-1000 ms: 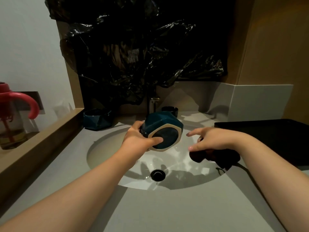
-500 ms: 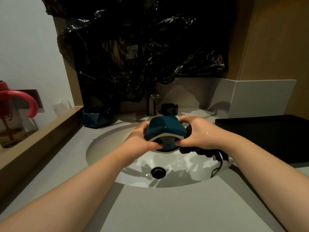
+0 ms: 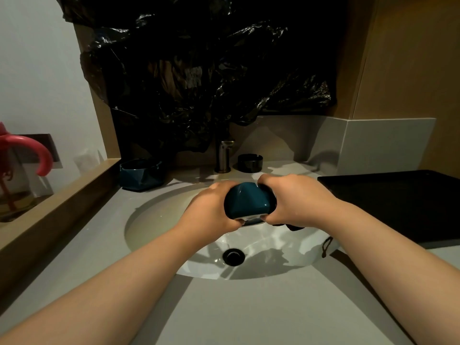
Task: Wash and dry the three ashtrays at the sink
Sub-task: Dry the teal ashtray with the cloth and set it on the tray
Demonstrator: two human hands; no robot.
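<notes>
A person is holding a teal ashtray (image 3: pixel 249 200) above the sink basin (image 3: pixel 159 220), the left hand (image 3: pixel 211 210) and the right hand (image 3: pixel 296 200) gripping its opposite sides with curled fingers. A dark cloth (image 3: pixel 295 227) is peeking out beneath the right hand. A second teal ashtray (image 3: pixel 140 174) is sitting on the counter at the basin's back left, and a black ashtray (image 3: pixel 249 162) is standing just right of the faucet (image 3: pixel 225 155). A black tray (image 3: pixel 398 205) is lying to the right.
</notes>
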